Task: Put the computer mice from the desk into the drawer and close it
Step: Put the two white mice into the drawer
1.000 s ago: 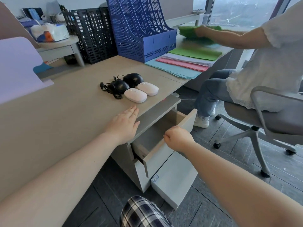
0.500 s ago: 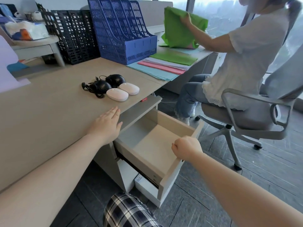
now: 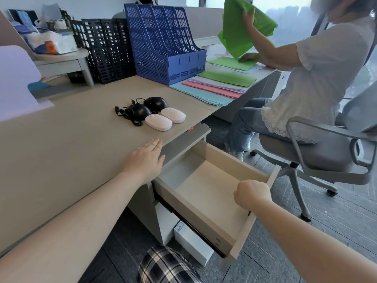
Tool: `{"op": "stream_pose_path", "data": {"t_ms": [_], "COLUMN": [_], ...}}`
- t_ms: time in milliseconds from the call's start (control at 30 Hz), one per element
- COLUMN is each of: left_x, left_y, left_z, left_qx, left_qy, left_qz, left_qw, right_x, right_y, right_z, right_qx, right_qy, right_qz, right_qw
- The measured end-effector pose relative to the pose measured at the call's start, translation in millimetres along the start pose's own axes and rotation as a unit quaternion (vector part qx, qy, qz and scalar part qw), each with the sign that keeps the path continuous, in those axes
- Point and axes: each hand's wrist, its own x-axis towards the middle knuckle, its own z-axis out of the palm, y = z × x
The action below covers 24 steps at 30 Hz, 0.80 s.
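Observation:
Two white mice (image 3: pixel 159 122) (image 3: pixel 173 115) and two black corded mice (image 3: pixel 138 112) (image 3: pixel 155 102) lie together near the desk's (image 3: pixel 61 139) right edge. Below that edge the top drawer (image 3: pixel 206 219) stands pulled far out, and nothing lies inside it. My right hand (image 3: pixel 252 193) is closed around the top of the drawer's front panel. My left hand (image 3: pixel 145 160) rests flat on the desk edge, fingers together, a short way in front of the mice and apart from them.
A blue file rack (image 3: pixel 165 41) and black racks (image 3: pixel 106 48) stand at the back of the desk. Coloured folders (image 3: pixel 214 86) lie at the right. A person on a grey swivel chair (image 3: pixel 326 152) sits close to the drawer's right, handling green folders (image 3: pixel 242 29).
My right hand has pulled the drawer from slightly open to far out. My left hand has stayed flat on the desk. The seated person has lifted green folders.

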Motion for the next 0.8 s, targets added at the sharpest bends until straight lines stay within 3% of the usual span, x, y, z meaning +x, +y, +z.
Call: {"op": "stream_pose_path", "data": {"t_ms": [100, 300, 500, 800], "left_x": [4.8, 27.5, 72.0, 121.3], "left_y": [1.3, 4.0, -7.6, -18.8], "left_z": [-3.9, -16.0, -12.6, -11.5], "left_qx": [-0.06, -0.151, -0.228, -0.217], "left_qy": [0.018, 0.11, 0.093, 0.065], "left_qz": [-0.021, -0.102, -0.17, -0.212], "left_qw": [0.998, 0.977, 0.954, 0.951], "right_x": [8.0, 43.7, 97.6, 173.0], "right_y": [-10.5, -57.4, -106.7, -148.3], "right_z": [-7.2, -47.0, -108.6, -139.7], "right_qx": [0.039, 0.135, 0.256, 0.35], "right_qy": [0.008, 0.101, 0.23, 0.097], "right_qz": [0.007, -0.05, -0.088, -0.133], "right_qw": [0.999, 0.984, 0.935, 0.922]}}
